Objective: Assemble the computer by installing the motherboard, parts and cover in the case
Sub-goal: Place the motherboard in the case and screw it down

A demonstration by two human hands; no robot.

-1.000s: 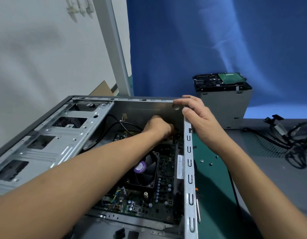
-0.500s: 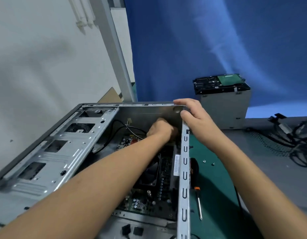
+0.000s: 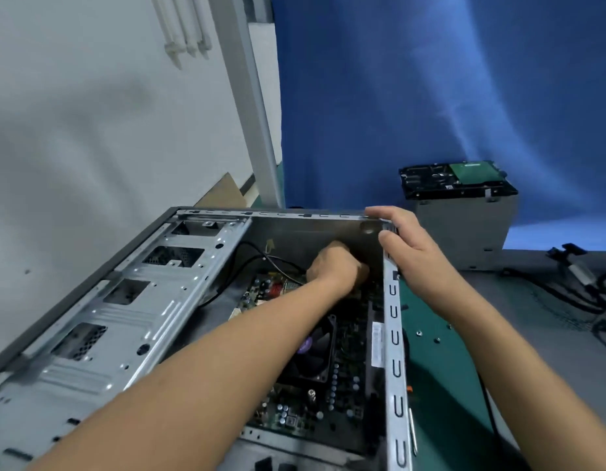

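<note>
Case [image 3: 393, 355] | right hand [image 3: 407, 246] grips far corner | left hand [image 3: 335, 266] deep inside, curled, grasp hidden

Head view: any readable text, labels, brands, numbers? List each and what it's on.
No text is legible.
White sticker inside the grey metal case, by its right wall: print too blurred.
Round purple sticker on the black cooler fan: too small to read.
Green plate on the black hard drive: no readable marks.

Two bare forearms [image 3: 227, 362], bare left hand [image 3: 335, 266], bare right hand [image 3: 408, 248]
</note>
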